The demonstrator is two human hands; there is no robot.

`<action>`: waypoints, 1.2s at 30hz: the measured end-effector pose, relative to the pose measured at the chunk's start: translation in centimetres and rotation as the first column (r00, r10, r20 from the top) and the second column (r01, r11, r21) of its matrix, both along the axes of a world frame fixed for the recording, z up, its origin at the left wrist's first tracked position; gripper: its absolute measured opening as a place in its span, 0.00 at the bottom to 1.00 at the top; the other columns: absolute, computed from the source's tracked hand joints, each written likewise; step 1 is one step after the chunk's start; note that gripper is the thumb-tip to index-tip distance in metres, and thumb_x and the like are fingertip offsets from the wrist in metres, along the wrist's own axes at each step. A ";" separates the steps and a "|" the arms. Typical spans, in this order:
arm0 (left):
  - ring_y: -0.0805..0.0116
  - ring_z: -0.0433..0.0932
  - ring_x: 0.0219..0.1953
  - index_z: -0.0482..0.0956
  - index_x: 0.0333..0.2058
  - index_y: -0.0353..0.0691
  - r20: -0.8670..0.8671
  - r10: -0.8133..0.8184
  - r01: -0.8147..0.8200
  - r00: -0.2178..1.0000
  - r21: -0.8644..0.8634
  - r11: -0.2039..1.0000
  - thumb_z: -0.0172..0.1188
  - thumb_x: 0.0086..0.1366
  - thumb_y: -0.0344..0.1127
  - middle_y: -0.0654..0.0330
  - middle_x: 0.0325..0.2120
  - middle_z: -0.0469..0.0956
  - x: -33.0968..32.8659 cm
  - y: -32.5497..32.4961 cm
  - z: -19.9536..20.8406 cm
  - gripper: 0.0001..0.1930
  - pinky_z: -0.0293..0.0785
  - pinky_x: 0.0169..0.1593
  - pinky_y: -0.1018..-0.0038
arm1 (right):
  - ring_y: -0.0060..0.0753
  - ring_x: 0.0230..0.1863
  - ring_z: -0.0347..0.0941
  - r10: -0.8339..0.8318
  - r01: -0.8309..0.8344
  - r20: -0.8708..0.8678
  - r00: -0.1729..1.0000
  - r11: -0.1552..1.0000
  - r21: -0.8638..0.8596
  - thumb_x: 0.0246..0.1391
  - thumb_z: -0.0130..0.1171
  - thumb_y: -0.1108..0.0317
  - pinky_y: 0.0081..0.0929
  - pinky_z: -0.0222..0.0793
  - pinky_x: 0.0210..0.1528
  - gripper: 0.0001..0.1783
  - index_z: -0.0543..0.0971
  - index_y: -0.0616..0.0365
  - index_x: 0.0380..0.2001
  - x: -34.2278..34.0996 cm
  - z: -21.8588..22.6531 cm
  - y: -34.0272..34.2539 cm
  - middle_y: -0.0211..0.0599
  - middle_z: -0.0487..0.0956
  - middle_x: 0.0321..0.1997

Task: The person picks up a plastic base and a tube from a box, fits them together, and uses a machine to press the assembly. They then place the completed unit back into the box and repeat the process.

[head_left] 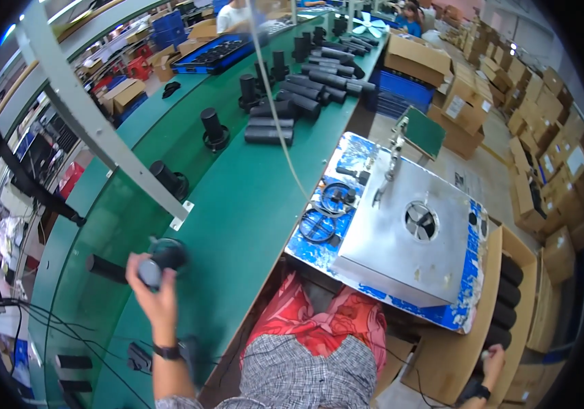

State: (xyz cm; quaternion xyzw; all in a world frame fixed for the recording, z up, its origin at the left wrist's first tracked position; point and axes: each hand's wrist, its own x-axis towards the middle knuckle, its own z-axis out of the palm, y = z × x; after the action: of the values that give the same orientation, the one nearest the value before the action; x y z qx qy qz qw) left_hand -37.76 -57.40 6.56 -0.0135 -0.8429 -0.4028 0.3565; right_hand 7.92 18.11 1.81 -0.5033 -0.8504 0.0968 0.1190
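My left hand (157, 294) is closed around a black cylindrical part (169, 253) with a pale round end, held over the green bench at the left. Motion blurs the part's outline. Beside it lies a dark tube (106, 268). Far over at the lower right, my right hand (492, 362) is down in an open cardboard box (457, 346), against a row of black cylinders (503, 315). Its fingers are small and partly hidden, so I cannot make out whether they grip one.
Black tubes (269, 131) and upright flanged parts (215, 126) line the green bench (227, 198). Before me stands a metal box (401, 238) with a round opening, black rings (318, 225) beside it. Cables (39, 310) trail at the left. Cartons (466, 112) and co-workers (234, 17) are farther off.
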 end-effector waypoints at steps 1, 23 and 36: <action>0.52 0.69 0.66 0.61 0.70 0.36 0.012 0.091 -0.091 0.996 0.070 0.993 0.71 0.65 0.32 0.47 0.65 0.70 -2.1 -2.5 0.0 0.39 0.64 0.70 0.61 | 0.42 0.36 0.73 0.068 -0.054 0.163 0.984 0.995 -0.087 0.57 0.63 0.76 0.38 0.72 0.43 0.07 0.75 0.63 0.37 1.8 -0.4 -0.3 0.43 0.80 0.36; 0.62 0.69 0.48 0.58 0.73 0.36 -0.128 0.213 -0.209 0.969 0.046 0.977 0.61 0.74 0.35 0.51 0.62 0.66 -11.1 -6.5 -3.2 0.34 0.67 0.55 0.69 | 0.63 0.46 0.82 0.306 -0.105 0.416 0.856 0.892 -0.439 0.50 0.66 0.60 0.48 0.78 0.49 0.22 0.84 0.64 0.45 2.0 0.7 -4.6 0.62 0.83 0.44; 0.70 0.74 0.43 0.72 0.58 0.35 0.079 -0.978 0.664 0.195 0.723 0.191 0.59 0.72 0.26 0.57 0.49 0.74 8.2 26.8 2.2 0.17 0.72 0.50 0.74 | 0.30 0.49 0.72 -0.006 -0.604 -0.943 0.332 0.766 -0.218 0.59 0.64 0.80 0.38 0.85 0.46 0.41 0.55 0.55 0.70 -19.9 15.1 -18.2 0.35 0.70 0.46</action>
State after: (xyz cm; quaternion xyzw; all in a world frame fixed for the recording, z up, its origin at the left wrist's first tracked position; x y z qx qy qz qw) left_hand -29.55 -30.60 8.79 -0.2778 -0.5849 -0.7343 -0.2036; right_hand -12.00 -0.10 16.95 -0.2005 -0.6580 0.6097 0.3937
